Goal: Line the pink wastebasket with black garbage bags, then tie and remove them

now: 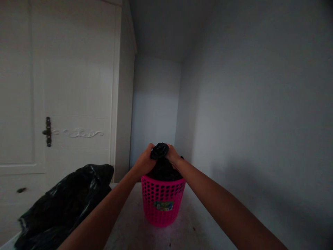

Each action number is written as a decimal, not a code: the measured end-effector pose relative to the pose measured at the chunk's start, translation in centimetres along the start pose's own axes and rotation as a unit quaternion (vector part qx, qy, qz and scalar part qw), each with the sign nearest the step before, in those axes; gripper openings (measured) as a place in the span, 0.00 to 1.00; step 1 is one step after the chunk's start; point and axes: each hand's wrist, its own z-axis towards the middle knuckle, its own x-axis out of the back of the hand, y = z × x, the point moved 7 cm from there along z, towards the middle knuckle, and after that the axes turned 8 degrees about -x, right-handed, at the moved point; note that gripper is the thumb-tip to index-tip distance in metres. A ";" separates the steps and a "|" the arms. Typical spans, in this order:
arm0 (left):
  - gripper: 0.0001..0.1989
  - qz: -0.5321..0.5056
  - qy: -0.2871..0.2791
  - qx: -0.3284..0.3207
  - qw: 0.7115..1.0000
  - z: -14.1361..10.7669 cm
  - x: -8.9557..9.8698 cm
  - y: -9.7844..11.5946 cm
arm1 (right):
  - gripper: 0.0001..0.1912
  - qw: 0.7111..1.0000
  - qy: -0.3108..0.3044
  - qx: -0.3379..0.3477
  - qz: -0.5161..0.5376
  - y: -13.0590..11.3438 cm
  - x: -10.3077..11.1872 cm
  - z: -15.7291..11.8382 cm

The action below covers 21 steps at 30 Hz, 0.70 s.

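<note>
A pink perforated plastic basket (pixel 162 194) with a coloured label stands upright on a pale surface. Out of its mouth rises a black plastic bag (pixel 163 169), its top gathered into a bunch above the rim. My left hand (pixel 146 160) is closed around the left side of that bunch. On the other side, my right hand (pixel 173 156) grips the same gathered plastic. Fingertips of both hands are mostly hidden behind the bag. A second black plastic bag (pixel 75 198), larger and crumpled, lies left of my left forearm.
The pale tabletop (pixel 192 232) carries a few small dark specks. At left stands a white wardrobe (pixel 78 86) with a dark door handle (pixel 48 132) and a drawer knob. A grey wall (pixel 255 104) runs close along the right side.
</note>
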 end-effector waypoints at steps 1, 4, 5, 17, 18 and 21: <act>0.16 0.000 -0.012 -0.005 1.000 0.1 0.0 -0.1 | 0.12 1.000 -0.015 -0.012 -0.002 0.1 -0.1 -0.1; 0.15 -0.015 -0.024 -0.014 1.000 0.4 0.1 -0.4 | 0.12 0.995 -0.072 -0.064 -0.008 0.7 -0.5 -0.9; 0.15 -0.023 -0.020 -0.013 0.999 0.5 0.1 -0.5 | 0.12 0.990 -0.102 -0.094 -0.003 1.0 -0.8 -1.2; 0.12 -0.105 0.002 0.023 0.994 0.9 -0.5 -2.4 | 0.10 0.979 -0.188 -0.071 -0.034 0.7 -0.4 -2.2; 0.12 -0.107 0.002 0.023 0.994 0.8 -0.6 -2.4 | 0.09 0.978 -0.191 -0.076 -0.029 0.7 -0.5 -2.3; 0.12 -0.114 0.005 0.025 0.993 0.4 -0.8 -2.5 | 0.07 0.974 -0.206 -0.095 -0.019 1.0 -0.9 -2.5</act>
